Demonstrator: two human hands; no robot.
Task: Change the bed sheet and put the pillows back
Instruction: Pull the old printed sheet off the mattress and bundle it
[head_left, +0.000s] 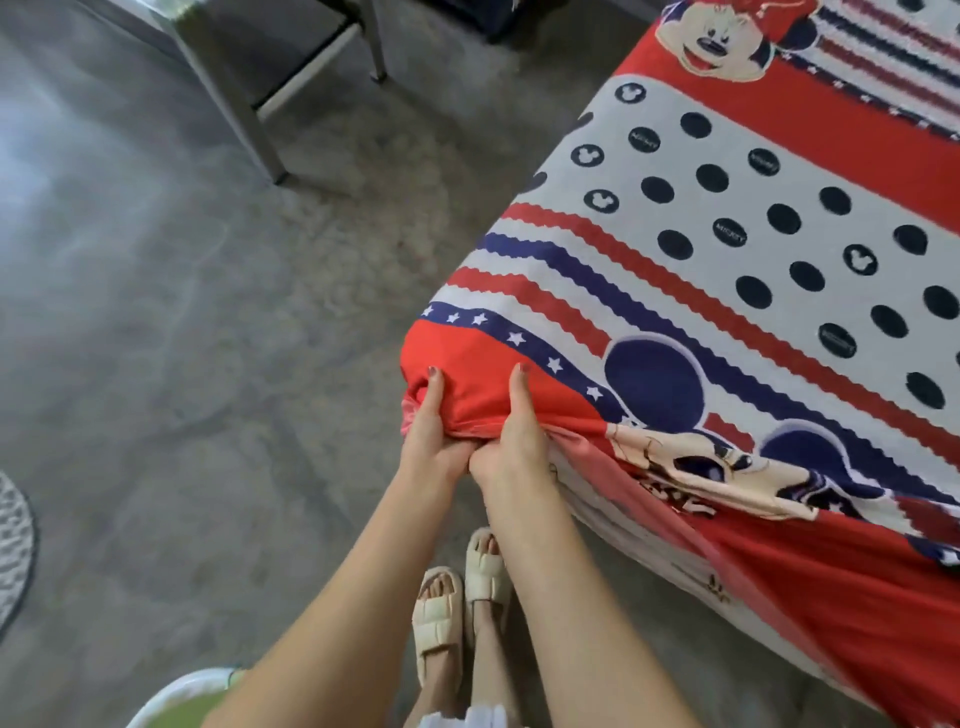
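I am gripping the bed sheet (727, 291) at the mattress (623, 512) corner: my left hand (434, 431) is bunching the red hem, my right hand (511, 436) pinching it just beside. I judge I am fitting this corner; next, I should be tucking the hem under.

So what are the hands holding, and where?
Both hands, left and right, grip the bed sheet at its red corner, bunched over the mattress corner.
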